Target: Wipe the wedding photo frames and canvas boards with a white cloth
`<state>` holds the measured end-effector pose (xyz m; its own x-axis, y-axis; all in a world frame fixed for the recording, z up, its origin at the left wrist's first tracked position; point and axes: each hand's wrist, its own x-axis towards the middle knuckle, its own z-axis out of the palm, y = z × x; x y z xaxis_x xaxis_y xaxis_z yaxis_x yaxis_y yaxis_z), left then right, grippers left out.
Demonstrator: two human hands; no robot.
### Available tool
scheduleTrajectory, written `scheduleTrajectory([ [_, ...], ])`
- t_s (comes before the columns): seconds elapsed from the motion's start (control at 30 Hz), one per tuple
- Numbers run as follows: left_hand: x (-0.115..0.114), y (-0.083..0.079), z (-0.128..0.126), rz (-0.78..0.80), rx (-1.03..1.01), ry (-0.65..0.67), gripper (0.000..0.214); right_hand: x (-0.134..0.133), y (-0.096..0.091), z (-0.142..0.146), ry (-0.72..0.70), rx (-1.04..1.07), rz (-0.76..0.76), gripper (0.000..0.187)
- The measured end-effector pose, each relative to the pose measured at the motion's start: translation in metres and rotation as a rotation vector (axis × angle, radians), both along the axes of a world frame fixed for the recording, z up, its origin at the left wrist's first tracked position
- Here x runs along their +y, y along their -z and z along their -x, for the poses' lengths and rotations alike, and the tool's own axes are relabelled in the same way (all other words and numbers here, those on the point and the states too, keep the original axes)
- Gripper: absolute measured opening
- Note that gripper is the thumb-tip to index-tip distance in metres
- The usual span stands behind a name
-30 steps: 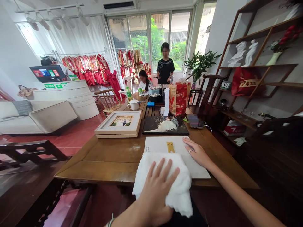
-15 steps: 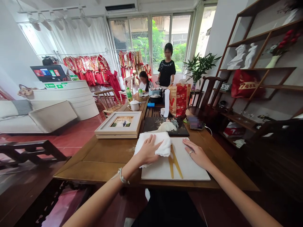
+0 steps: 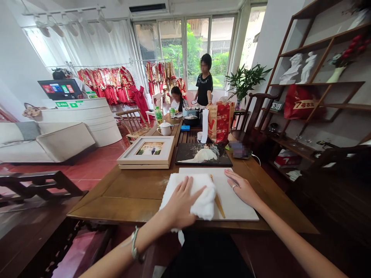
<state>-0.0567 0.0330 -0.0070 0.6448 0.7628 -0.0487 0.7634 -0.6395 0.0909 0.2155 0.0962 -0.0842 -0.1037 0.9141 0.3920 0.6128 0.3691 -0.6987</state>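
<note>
Spread flat over a white cloth (image 3: 203, 200), my left hand (image 3: 181, 202) presses it down, fingers and thumb apart. The cloth lies across the left part of a pale flat board (image 3: 240, 206) at the table's near edge. My right hand (image 3: 243, 189) rests on the right side of that board with its fingers stretched out and a ring on one finger. Between the hands a yellowish strip on the board (image 3: 219, 206) shows beside the cloth, its left part covered. Just beyond the board lies a dark photo panel (image 3: 204, 154) with a white-gowned figure.
Two stacked framed pictures (image 3: 146, 154) lie on the wooden table (image 3: 124, 191) at left. Behind them stand a white teapot (image 3: 165, 128) and a green bottle (image 3: 158, 116). A red-and-brown paper bag (image 3: 220, 123) stands farther back. A person (image 3: 205, 83) stands at the far end, another sits there.
My left hand has slid the cloth toward me over the board, covering the left branch of the yellowish mark. The photo panel shows more fully. My right hand has stayed put.
</note>
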Motion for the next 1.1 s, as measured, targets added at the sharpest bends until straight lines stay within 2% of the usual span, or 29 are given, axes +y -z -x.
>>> scheduleTrajectory([
  [0.1, 0.041, 0.002, -0.007, -0.082, 0.006, -0.059, 0.07, -0.001, -0.001, -0.001, 0.001, -0.016, 0.015, 0.037],
  [0.17, 0.061, 0.001, -0.011, -0.098, 0.024, -0.092, 0.063, -0.001, -0.001, -0.001, 0.004, -0.017, 0.019, 0.037],
  [0.3, 0.075, -0.001, -0.012, -0.107, 0.031, -0.107, 0.059, -0.002, -0.002, -0.001, 0.0, -0.012, 0.017, 0.037],
  [0.37, 0.069, -0.001, -0.007, -0.104, 0.031, -0.097, 0.057, -0.002, -0.002, -0.001, 0.004, -0.015, 0.013, 0.037],
  [0.47, 0.047, -0.001, 0.002, -0.089, 0.025, -0.071, 0.059, -0.002, -0.003, 0.001, 0.013, -0.025, 0.004, 0.036],
  [0.63, -0.01, 0.0, 0.011, -0.02, 0.018, 0.002, 0.087, -0.001, -0.002, 0.002, 0.02, -0.041, 0.011, 0.037],
  [0.73, -0.024, 0.0, 0.012, -0.001, 0.005, -0.008, 0.089, -0.001, -0.002, 0.001, 0.022, -0.039, 0.012, 0.037],
  [0.83, -0.006, 0.0, 0.01, -0.012, 0.018, -0.088, 0.081, -0.001, -0.002, 0.001, 0.015, -0.044, 0.013, 0.037],
  [0.97, 0.04, 0.0, 0.0, -0.08, 0.037, -0.215, 0.066, -0.002, -0.004, 0.0, 0.016, -0.044, 0.023, 0.037],
  [1.1, 0.068, -0.001, -0.01, -0.101, 0.038, -0.259, 0.063, -0.002, -0.005, 0.0, 0.012, -0.044, 0.03, 0.037],
])
